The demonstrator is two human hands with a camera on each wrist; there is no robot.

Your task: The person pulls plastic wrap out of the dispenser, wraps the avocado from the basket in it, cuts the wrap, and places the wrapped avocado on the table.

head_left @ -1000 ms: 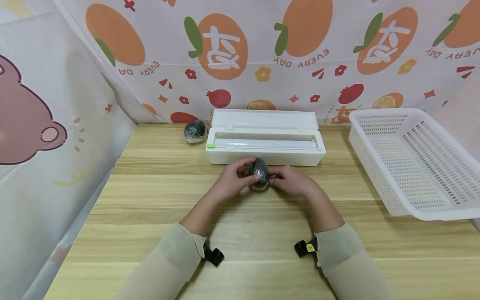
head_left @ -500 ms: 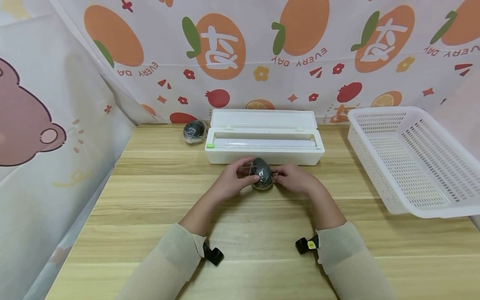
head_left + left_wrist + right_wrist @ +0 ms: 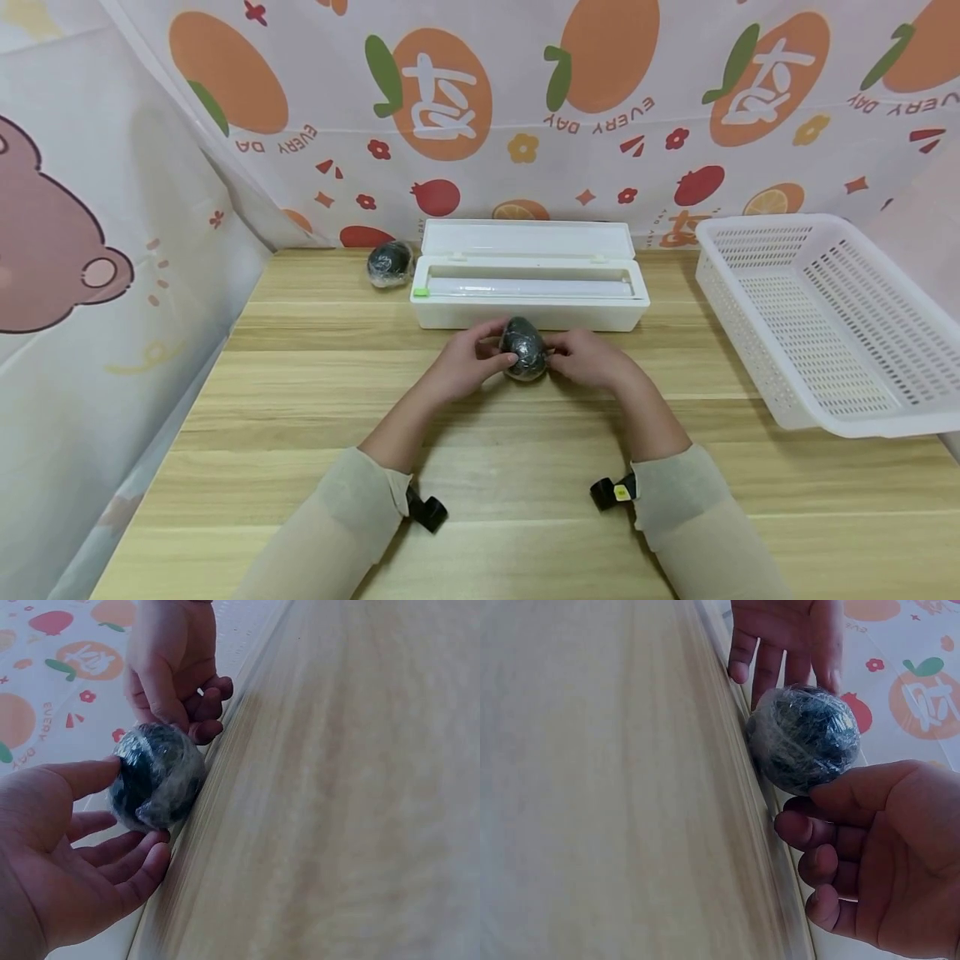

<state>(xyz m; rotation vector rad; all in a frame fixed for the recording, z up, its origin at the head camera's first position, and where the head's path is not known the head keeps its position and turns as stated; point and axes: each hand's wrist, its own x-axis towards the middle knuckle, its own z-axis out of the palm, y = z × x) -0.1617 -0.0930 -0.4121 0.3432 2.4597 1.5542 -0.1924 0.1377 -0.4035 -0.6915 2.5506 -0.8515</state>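
Note:
A dark green avocado (image 3: 523, 348), wrapped in crinkled clear cling film, sits on the table in front of a white cling film box (image 3: 530, 293). From the left, my left hand (image 3: 463, 363) holds it between thumb and fingers; the left wrist view shows the thumb on one side of the wrapped avocado (image 3: 157, 776) and fingertips on the other. My right hand (image 3: 588, 358) pinches at its right end with thumb and forefinger, the other fingers curled, as the right wrist view shows of that hand (image 3: 877, 855). Whether it grips film or fruit there, I cannot tell.
A second film-wrapped avocado (image 3: 390, 263) lies left of the box. The box lid (image 3: 528, 240) stands raised, with a roll of film (image 3: 530, 287) inside. A white perforated basket (image 3: 795, 333) stands on the right. Printed cloth (image 3: 555, 167) hangs behind the wooden table (image 3: 300, 433).
The held avocado has shifted slightly right and turned a little, the right hand moving with it. In the last half second hardly anything has moved.

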